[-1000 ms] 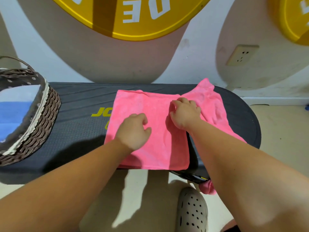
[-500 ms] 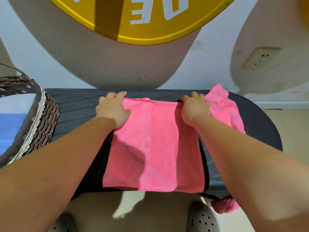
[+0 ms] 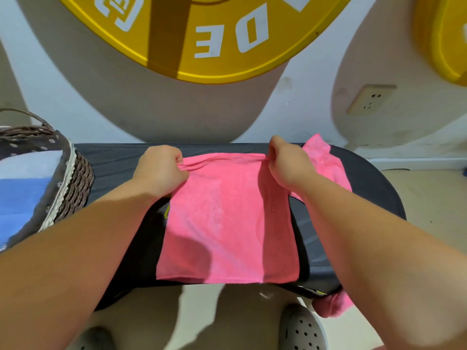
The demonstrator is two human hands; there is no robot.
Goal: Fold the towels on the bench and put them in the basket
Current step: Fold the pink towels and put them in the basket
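Where the far edge is lifted: the pink towel (image 3: 227, 223) is seen gathered into thin folds between both hands, the rest lying flat on the dark counter (image 3: 366, 188), its near edge reaching the counter's front rim.
Left hand (image 3: 161, 168): closed in a fist, the far left corner of the towel pinched — the fingertips are hidden under the knuckles.
Right hand (image 3: 288, 162): closed, the far right corner pinched between thumb and fingers.
Second pink towel (image 3: 326, 157): crumpled on the counter behind the right forearm, mostly covered; a pink lump (image 3: 333, 304) is seen hanging below the counter's near right edge — whether it belongs to the same cloth cannot be told.
Basket (image 3: 73, 183): wicker, at the counter's left end, cut off by the frame; blue and white cloth (image 3: 22, 193) lies inside.
Yellow lettering on counter: almost wholly covered by the towel.
Shoes (image 3: 303, 329): only partly shown at the bottom edge.
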